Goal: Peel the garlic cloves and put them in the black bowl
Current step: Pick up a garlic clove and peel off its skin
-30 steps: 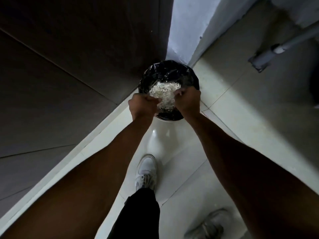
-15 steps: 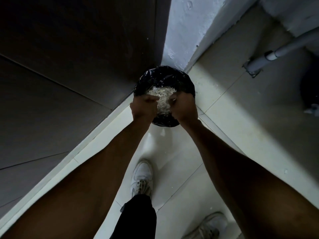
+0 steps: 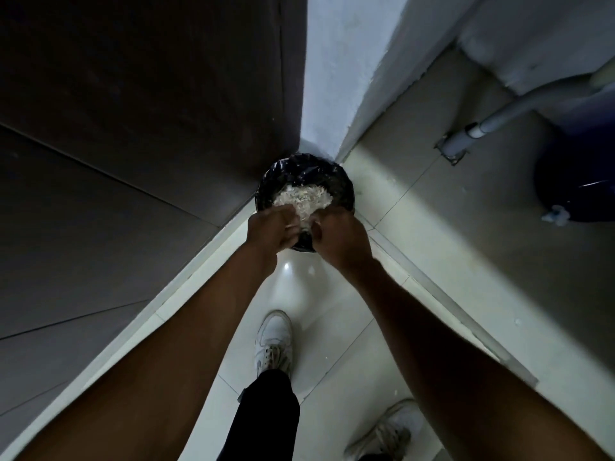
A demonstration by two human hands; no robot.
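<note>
A dark wooden door (image 3: 139, 94) fills the upper left, meeting a pale wall (image 3: 336, 78) at a corner, with glossy white floor tiles (image 3: 332, 314) spreading below. On the right a grey pipe (image 3: 499, 118) runs down to the floor, next to a dark blue bin (image 3: 575, 181). In the corner stands a round bin lined with a black bag (image 3: 299, 171), holding a heap of pale garlic skins (image 3: 303, 199). Both forearms reach out over it. The left hand (image 3: 271, 232) and right hand (image 3: 339, 237) hang close together above the bin's near rim, fingers curled downward; whether either grip grasps any skins cannot be told. Two white shoes (image 3: 274, 341) stand on the tiles below, one under a black trouser leg (image 3: 266, 414). No black bowl or peeled clove is in view.
</note>
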